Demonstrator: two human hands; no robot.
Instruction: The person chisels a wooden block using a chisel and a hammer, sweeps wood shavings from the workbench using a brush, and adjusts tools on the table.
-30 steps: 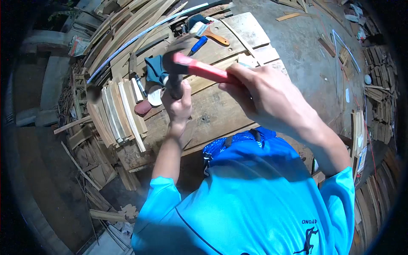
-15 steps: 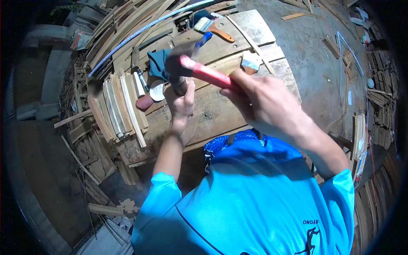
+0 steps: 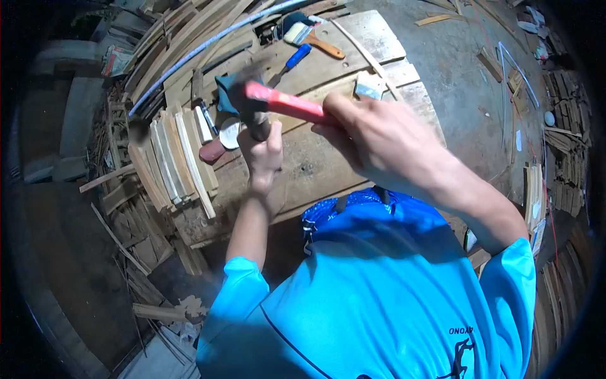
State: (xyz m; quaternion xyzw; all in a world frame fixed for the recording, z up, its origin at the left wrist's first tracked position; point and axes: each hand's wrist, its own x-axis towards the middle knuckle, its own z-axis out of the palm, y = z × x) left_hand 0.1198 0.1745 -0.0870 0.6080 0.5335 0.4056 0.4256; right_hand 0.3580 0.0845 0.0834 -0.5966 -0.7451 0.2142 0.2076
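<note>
My right hand is wrapped round the red handle of a hammer. The blurred dark hammer head lies right over the top of a dark cylindrical tool handle; whether they touch I cannot tell. Around that handle my left hand is closed, with the tool's lower part hidden. Behind the hammer head are a dark teal cloth and a tool with a blue handle. A white round piece and a reddish-brown piece lie left of my left hand.
The wooden workbench bears a paintbrush, a flat broad-bladed piece partly behind my right hand, and a thin strip. Several wood strips lie at its left end. Lumber is piled at right.
The hammer and both hands have shifted slightly left in view, as has the bench. The hammer head sits a little lower left, and more of the blue-handled tool shows.
</note>
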